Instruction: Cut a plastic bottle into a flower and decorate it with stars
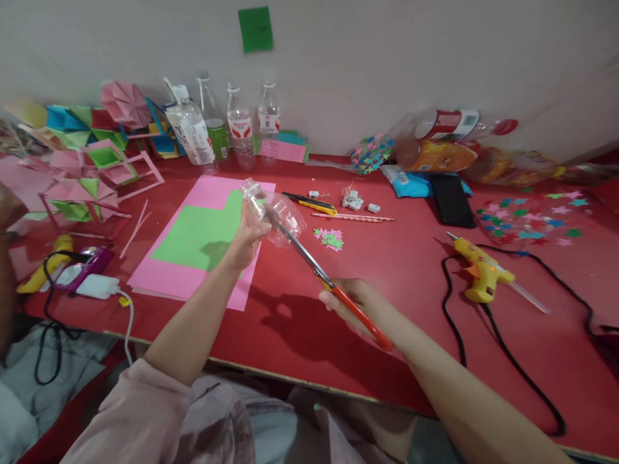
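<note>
Above the sheets of paper, my left hand (247, 237) is closed on a clear plastic bottle (285, 222) that looks cut. My right hand (360, 299) grips red-handled scissors (355, 308). Their blades point up and left and reach the bottle near my left fingers; whether they cut into it I cannot tell. Under the left hand lie a green sheet (193, 238) and a larger pink sheet (164, 280). Small pink and green paper stars (331, 240) are heaped to the right of the bottle, below a yellow cutter knife (316, 205).
At right rests a yellow glue gun (483, 267) with a trailing black cord. A black phone (453, 201) and bottles lying down (449, 125) are behind it. Upright bottles (240, 125) line the wall. Paper models (87, 187) and a purple power strip (84, 267) sit at left, beside another person's arm.
</note>
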Motion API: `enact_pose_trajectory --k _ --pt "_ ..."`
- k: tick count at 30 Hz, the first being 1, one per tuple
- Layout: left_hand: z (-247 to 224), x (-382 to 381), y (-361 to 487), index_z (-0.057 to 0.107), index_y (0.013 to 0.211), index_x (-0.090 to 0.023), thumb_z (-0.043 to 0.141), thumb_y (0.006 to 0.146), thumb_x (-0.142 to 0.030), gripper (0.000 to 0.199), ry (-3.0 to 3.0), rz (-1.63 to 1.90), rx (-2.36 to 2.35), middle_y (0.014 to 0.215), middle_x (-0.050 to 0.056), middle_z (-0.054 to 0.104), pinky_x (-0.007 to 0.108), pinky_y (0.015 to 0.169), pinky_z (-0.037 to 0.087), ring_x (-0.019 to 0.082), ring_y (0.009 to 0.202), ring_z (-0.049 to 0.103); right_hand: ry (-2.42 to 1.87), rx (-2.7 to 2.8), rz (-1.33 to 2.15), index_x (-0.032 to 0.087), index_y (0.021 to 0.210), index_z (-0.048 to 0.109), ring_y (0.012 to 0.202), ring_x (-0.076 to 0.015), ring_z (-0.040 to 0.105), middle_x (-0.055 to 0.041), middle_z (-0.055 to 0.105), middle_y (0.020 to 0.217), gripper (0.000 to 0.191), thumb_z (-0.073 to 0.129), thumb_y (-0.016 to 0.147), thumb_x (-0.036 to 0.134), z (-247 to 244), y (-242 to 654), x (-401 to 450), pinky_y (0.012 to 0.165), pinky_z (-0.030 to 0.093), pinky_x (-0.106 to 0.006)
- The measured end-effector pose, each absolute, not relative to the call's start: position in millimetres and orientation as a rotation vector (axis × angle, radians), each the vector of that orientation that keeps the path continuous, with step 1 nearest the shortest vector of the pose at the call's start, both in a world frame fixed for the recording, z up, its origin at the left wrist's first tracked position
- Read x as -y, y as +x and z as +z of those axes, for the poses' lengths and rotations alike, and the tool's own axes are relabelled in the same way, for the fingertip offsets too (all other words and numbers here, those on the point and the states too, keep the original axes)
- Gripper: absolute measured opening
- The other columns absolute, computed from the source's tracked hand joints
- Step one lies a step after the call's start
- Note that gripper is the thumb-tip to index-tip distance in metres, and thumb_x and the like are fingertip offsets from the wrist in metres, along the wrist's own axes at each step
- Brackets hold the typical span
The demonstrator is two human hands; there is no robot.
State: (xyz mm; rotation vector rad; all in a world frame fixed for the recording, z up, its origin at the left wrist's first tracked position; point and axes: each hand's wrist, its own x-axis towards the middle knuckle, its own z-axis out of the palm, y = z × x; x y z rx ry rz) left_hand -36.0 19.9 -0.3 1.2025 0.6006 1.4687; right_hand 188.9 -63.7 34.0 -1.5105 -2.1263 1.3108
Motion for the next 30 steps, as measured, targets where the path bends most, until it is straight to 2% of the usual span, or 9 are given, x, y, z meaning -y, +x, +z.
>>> enact_pose_trajectory --k 7,12,18,30 --pt "-2.8 -18.5 -32.5 0.044 0.11 -0.029 0.075 0.057 -0.039 0.062 1.25 1.421 -0.63 0.092 0.0 0.054 0.034 0.077 0.044 0.017 0.085 0.055 -1.5 2.129 1.342 0.021 0.061 0.042 0.046 -0.0086 0.031 0.0053 0.034 0.05 0.057 0.04 0.075 0.076 31.2 189.2 62.7 0.046 0.021 -0.025" --pt "-3.0 -17.7 -32.5 0.043 0.112 -0.029 0.073 0.061 -0.04 0.06 1.266 1.405 -0.619 0.092 0.0 0.054 0.035 0.077 0.043 0.017 0.083 0.056 -1.505 2.107 1.297 0.021 0.058 0.039 0.046 -0.0083 0.03 0.0054 0.031 0.051 0.058 0.038 0.075 0.077 32.9 186.9 63.6 0.047 0.021 -0.026" --pt "-2.5 -18.2 -32.6 0.042 0.112 -0.029 0.073 0.06 -0.039 0.061 1.266 1.409 -0.613 0.091 -0.001 0.053 0.031 0.07 0.043 0.014 0.076 0.053 -1.531 2.069 1.314 0.021 0.057 0.037 0.048 -0.0079 0.029 0.0054 0.033 0.052 0.055 0.047 0.074 0.072 32.0 189.7 64.1 0.048 0.024 -0.024" --pt "-0.6 -14.2 -27.0 0.04 0.108 -0.026 0.074 0.06 -0.039 0.061 1.329 1.352 -0.635 0.089 -0.001 0.049 0.032 0.073 0.041 0.015 0.079 0.049 -1.533 2.072 1.401 0.02 0.064 0.046 0.037 -0.0074 0.032 0.0066 0.035 0.043 0.057 0.039 0.078 0.075 34.0 187.5 65.0 0.04 0.02 -0.023"
